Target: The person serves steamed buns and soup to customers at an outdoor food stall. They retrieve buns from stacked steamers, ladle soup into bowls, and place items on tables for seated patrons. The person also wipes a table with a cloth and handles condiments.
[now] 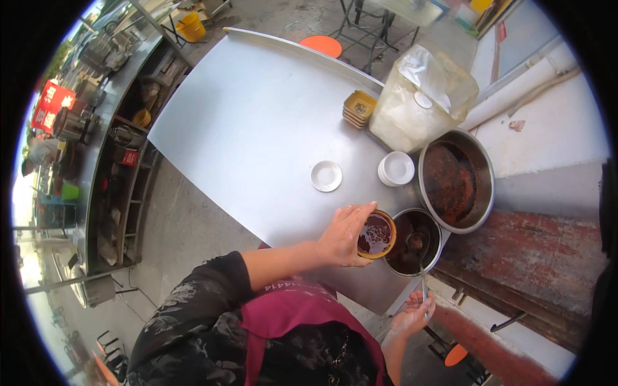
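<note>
My left hand [345, 236] grips a round yellow-rimmed bowl [376, 234] by its side; dark red oily sauce fills much of it. The bowl is at the left rim of a steel pot [437, 251] of dark liquid. My right hand [414, 314] is closed around the handle of a metal ladle [416, 242], whose head is in that pot. Behind the pot stands a larger steel basin [486, 193] with reddish chili sauce. A small white dish [326, 176] lies on the metal table [251, 120], and a stack of white dishes [397, 169] stands near the basin.
Several stacked yellow square bowls [358, 108] stand beside a large translucent plastic container [410, 111] at the back right. A white wall [545, 130] and a worn reddish board [526, 260] border the right side. Across the floor at left runs a shelved metal counter [116, 116].
</note>
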{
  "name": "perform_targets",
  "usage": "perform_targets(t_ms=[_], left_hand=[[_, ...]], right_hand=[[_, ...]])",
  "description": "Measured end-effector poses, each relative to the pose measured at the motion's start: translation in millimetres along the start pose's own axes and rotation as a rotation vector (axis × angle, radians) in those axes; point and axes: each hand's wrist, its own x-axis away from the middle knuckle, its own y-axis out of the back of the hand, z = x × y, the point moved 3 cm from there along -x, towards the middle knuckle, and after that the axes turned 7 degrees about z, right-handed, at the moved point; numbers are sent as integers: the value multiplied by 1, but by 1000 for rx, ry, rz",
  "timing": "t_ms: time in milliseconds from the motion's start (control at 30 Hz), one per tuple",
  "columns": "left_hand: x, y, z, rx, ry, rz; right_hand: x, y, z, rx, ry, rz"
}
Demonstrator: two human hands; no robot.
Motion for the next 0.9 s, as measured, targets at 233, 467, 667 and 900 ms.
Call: perform_targets(t_ms=[233, 467, 667, 900], left_hand=[[82, 62, -1, -83, 185, -298], [208, 154, -16, -124, 386, -623], [372, 229, -16, -276, 536, -890], [606, 305, -33, -460, 857, -1120]], right_hand=[[-29, 23, -41, 144, -85, 187], [-95, 95, -159, 200, -396, 447], [88, -107, -103, 423, -427, 796], [323, -283, -193, 528, -199, 1158]])
